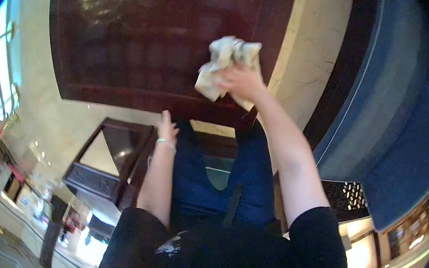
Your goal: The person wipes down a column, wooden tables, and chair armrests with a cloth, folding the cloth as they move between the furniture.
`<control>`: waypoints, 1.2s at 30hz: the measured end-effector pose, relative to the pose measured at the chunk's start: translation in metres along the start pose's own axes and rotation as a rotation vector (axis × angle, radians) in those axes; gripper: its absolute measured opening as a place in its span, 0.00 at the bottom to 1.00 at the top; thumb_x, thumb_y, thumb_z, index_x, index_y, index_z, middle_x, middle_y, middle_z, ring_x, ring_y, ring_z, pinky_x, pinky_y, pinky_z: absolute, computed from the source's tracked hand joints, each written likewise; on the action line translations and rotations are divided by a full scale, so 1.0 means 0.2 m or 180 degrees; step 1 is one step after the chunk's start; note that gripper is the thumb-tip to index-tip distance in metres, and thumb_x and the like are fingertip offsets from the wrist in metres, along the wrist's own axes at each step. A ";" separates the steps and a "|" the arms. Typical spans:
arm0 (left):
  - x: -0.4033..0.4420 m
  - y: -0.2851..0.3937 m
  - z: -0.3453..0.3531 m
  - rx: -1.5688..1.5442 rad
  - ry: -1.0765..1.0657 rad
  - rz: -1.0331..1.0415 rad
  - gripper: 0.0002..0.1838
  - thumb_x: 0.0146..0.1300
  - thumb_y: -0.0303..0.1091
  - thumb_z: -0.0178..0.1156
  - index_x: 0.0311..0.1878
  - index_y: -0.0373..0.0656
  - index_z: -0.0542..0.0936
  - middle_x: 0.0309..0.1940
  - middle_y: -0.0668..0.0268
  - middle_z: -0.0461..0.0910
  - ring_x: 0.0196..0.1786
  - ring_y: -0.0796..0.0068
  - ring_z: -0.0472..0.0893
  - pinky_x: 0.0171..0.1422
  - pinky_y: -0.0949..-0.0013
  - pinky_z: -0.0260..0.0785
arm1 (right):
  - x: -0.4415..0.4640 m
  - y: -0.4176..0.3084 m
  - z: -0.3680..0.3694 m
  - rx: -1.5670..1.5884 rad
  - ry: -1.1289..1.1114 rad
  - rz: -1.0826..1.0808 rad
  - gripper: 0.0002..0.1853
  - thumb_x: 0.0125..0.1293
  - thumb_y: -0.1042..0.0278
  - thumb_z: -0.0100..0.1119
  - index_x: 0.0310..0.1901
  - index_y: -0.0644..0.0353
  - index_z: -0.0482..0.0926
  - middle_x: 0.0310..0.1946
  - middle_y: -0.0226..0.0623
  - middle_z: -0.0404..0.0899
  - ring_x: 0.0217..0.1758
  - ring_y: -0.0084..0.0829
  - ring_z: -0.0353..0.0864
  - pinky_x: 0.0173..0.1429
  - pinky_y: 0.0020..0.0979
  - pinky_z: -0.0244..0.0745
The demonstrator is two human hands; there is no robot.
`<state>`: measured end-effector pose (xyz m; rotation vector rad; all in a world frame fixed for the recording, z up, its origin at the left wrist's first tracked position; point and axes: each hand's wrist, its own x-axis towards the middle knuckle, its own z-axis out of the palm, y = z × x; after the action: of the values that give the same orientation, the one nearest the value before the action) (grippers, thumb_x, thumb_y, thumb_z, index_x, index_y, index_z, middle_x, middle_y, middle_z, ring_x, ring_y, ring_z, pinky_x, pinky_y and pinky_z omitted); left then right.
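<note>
One cloth [227, 52] is in use, lying bunched on the dark, polished worktop [138, 56] at four o'clock from the worktop's middle. The right hand [239, 82] grasps it from above, palm down; blur hides the exact finger placement. The left hand [166, 129] is released, fingers apart, holding nothing, at the near edge at six o'clock; whether it touches that edge cannot be told.

Step in hand, as judged: wiping the worktop's surface. A bright reflection shows at ten o'clock on the worktop; no loose item is seen on the visible part.

Next move, as judged: it calls for the cloth kept flat under even palm pressure, with strokes overlapping toward nine o'clock and the near edge followed through.

Surroundings: blue sofa [386, 116] at three o'clock of the view, carved wooden stand [94, 179] at eight o'clock.
</note>
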<state>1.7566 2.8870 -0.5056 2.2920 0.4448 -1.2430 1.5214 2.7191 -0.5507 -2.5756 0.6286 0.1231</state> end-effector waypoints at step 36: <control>-0.12 -0.16 0.71 0.0588 0.2032 -0.0229 0.55 0.52 0.58 0.56 0.62 0.24 0.36 0.60 0.34 0.50 0.62 0.45 0.57 0.65 0.56 0.52 | 0.43 1.56 -0.89 -0.1094 -0.0075 -0.1549 0.37 0.41 0.55 0.62 0.58 0.32 0.61 0.58 0.23 0.62 0.58 0.29 0.65 0.58 0.43 0.59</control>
<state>1.6309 2.8336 -0.5593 2.8348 0.6528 -0.5671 1.4503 2.3563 -0.5469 -2.9696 -0.0493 0.1044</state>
